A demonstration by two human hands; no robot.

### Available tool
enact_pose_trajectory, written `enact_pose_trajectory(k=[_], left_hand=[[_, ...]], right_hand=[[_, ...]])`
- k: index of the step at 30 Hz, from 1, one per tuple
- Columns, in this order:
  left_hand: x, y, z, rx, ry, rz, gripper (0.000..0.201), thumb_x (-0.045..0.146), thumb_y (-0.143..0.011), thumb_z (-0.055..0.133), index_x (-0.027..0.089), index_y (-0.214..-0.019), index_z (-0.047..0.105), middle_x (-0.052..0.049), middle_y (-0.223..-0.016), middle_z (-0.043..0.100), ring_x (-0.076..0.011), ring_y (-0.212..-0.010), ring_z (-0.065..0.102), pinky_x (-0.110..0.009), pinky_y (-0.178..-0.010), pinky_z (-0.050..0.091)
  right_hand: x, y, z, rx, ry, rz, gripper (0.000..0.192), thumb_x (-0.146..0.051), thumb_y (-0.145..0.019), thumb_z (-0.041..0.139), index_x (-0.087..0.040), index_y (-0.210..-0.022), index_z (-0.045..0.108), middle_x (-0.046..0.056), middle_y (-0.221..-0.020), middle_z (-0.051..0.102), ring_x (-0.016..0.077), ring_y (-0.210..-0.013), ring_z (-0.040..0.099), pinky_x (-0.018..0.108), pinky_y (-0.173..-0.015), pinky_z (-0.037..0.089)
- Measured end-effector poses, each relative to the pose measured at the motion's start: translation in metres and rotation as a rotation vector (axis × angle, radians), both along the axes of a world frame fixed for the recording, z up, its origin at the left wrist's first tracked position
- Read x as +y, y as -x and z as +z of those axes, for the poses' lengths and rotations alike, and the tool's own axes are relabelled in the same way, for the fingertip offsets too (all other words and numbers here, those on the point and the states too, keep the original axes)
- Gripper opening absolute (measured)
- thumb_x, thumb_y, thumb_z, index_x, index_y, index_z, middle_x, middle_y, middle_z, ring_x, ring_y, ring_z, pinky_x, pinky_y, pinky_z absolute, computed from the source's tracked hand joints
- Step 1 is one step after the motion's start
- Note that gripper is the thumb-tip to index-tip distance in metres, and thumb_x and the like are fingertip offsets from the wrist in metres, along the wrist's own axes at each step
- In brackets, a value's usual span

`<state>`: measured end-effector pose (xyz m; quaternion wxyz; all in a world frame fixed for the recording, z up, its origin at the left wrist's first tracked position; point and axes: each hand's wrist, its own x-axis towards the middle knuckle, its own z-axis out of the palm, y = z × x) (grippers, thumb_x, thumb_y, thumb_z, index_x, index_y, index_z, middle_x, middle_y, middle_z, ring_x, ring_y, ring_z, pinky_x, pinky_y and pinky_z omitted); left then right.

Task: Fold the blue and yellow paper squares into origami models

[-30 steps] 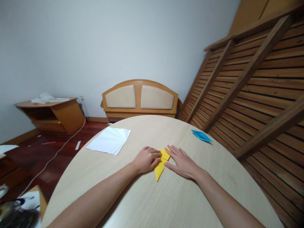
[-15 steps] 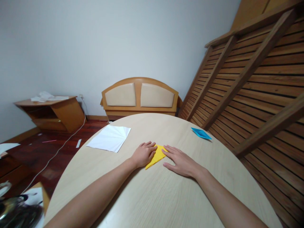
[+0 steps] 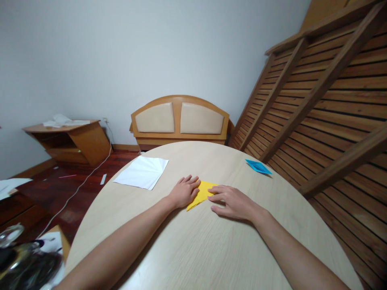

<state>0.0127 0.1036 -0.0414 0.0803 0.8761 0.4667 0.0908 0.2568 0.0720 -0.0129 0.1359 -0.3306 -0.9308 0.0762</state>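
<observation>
Two hands flat on the yellow folded paper (image 3: 202,193), which lies on the counter (image 3: 211,249) between them. Left hand (image 3: 183,191) pins its left edge, fingers extended, gripping nothing. Right hand (image 3: 232,201) presses the right side with its fingertips (image 3: 211,189). For a sharp crease: keep the left anchored, press along the fold, edges aligned.

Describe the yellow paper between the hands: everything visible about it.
The yellow paper is a folded sheet, bright yellow, lying flat on the round table. It narrows to a point toward the person's near left. The left hand lies flat over its left part, and the right hand touches its right edge with the fingertips, so its full outline is hidden. Individual creases are too small to make out.
</observation>
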Motion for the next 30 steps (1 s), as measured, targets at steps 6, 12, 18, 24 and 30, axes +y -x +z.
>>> enact_pose_trajectory(k=[6, 12, 18, 24, 30], left_hand=[[0.001, 0.004, -0.002, -0.029, 0.026, -0.032, 0.045, 0.038, -0.103, 0.034, 0.03, -0.147, 0.043, -0.006, -0.159, 0.032, -0.0345, -0.148, 0.022, -0.06, -0.115, 0.025], [0.001, 0.006, -0.002, -0.054, 0.022, -0.093, 0.046, 0.041, -0.102, 0.036, 0.034, -0.148, 0.041, -0.003, -0.158, 0.034, -0.0332, -0.148, 0.022, -0.061, -0.115, 0.023], [0.003, 0.002, -0.008, -0.048, -0.052, 0.093, 0.049, 0.044, -0.1, 0.039, 0.027, -0.146, 0.044, -0.007, -0.158, 0.035, -0.0352, -0.146, 0.027, -0.06, -0.115, 0.025], [0.003, 0.003, -0.002, -0.206, -0.159, 0.05, 0.041, 0.036, -0.098, 0.045, 0.018, -0.132, 0.058, -0.011, -0.145, 0.053, -0.0254, -0.135, 0.047, -0.043, -0.113, 0.036], [-0.007, -0.001, 0.006, -0.237, -0.155, -0.147, 0.043, 0.041, -0.089, 0.057, 0.019, -0.126, 0.063, -0.009, -0.129, 0.065, -0.0246, -0.117, 0.06, -0.039, -0.105, 0.044]], right_hand=[[0.001, 0.006, -0.008, 0.133, 0.009, -0.03, 0.032, -0.03, -0.09, 0.057, -0.024, -0.119, 0.069, 0.006, -0.122, 0.07, 0.0242, -0.116, 0.062, 0.042, -0.106, 0.043], [0.004, 0.006, -0.018, 0.085, 0.143, -0.045, 0.06, -0.044, -0.089, 0.058, -0.022, -0.144, 0.05, 0.009, -0.153, 0.043, 0.0269, -0.143, 0.036, 0.046, -0.12, 0.026], [0.003, 0.006, -0.016, 0.036, 0.175, -0.059, 0.063, -0.048, -0.089, 0.059, -0.023, -0.146, 0.048, 0.008, -0.155, 0.039, 0.0264, -0.145, 0.032, 0.045, -0.121, 0.023], [0.006, 0.009, -0.026, 0.01, 0.173, -0.123, 0.067, -0.056, -0.094, 0.051, -0.022, -0.15, 0.04, 0.009, -0.159, 0.033, 0.0276, -0.148, 0.025, 0.049, -0.121, 0.02], [0.009, 0.009, -0.03, 0.081, 0.09, -0.197, 0.054, -0.045, -0.097, 0.049, -0.025, -0.147, 0.045, 0.008, -0.154, 0.043, 0.0285, -0.139, 0.036, 0.051, -0.115, 0.03]])
